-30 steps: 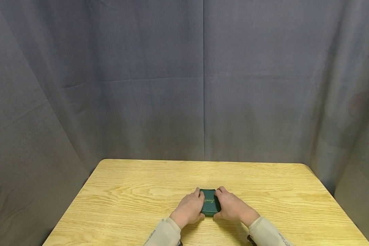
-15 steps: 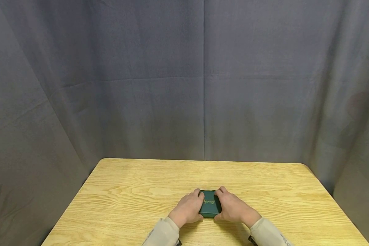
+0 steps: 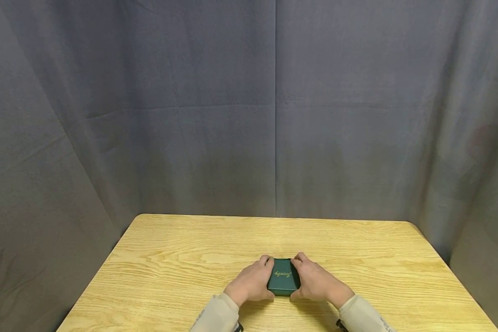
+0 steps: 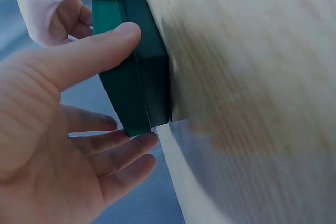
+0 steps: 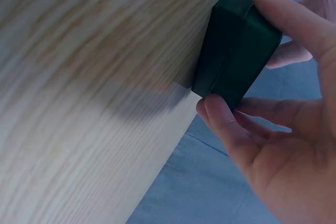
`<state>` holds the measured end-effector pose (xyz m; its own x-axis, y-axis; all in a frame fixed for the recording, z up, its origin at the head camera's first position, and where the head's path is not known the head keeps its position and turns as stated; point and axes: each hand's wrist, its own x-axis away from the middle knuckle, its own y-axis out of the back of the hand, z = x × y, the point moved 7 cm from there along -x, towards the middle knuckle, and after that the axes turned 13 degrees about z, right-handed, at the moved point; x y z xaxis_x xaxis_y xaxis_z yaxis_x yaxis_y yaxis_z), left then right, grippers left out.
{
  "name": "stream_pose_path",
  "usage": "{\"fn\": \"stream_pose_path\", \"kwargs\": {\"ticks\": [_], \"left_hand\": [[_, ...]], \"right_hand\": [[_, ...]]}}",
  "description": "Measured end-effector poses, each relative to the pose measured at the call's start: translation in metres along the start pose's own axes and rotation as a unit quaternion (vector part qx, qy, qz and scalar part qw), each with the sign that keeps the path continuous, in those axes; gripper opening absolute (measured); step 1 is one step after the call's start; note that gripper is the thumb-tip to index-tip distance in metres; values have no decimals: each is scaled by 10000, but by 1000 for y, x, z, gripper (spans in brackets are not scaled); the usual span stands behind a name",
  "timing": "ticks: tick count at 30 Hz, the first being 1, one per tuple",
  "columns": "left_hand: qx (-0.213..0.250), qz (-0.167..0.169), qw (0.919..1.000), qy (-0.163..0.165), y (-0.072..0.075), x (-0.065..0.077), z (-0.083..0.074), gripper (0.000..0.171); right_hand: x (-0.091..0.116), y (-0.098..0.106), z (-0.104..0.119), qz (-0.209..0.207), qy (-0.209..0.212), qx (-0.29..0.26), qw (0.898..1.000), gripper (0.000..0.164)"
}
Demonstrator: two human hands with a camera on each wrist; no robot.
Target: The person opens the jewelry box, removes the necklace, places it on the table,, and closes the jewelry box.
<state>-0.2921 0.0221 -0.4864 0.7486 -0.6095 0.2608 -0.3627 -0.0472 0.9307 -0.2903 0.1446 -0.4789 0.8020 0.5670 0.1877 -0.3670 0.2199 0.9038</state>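
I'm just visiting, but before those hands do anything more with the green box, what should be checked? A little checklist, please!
1. Left hand on the box: ok, it grips one side.
2. Right hand on the box: ok, it grips the opposite side.
3. Lid closed: ok, only a thin seam shows.
4. Box supported: ok, it appears to sit on the table.
5. Gold lettering readable for the person: not ok, it looks upside down in the head view.
6. Contents known: cannot tell, the inside is hidden.
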Motion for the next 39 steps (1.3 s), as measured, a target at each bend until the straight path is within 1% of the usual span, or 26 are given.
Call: {"fn": "stream_pose_path", "kwargs": {"ticks": [3,7,13,17,20,23,28,33,39], "left_hand": [[196,162,9997,25,-1,-2,2,100],[366,335,9987,148,-4,-4,6,103],[628,337,9972,237,-5,-5,10,106],[634,349,9971,247,-5,-5,11,109],[627,383,9969,271,-5,-5,10,109],[615,405,9969,277,-4,-5,9,108],[643,363,9970,230,-4,-5,8,107],[760,269,9967,73,-4,-5,9,108],[1150,237,9931,-76,-2,-4,11,109]], "right_hand": [[0,-1,-3,21,-63,-26,10000,90],[0,-2,-5,36,-85,-24,10000,90],[-3,-1,-5,142,-72,-106,9998,88],[-4,-3,-6,280,-113,-151,9994,95],[-6,-6,-7,344,-155,-35,9993,101],[-7,-8,-8,348,-156,87,9992,101],[-7,-8,-6,335,-72,102,9994,98],[-6,-9,-8,451,-40,-71,9989,105],[-7,-8,-11,461,-30,-305,9985,109]]}}
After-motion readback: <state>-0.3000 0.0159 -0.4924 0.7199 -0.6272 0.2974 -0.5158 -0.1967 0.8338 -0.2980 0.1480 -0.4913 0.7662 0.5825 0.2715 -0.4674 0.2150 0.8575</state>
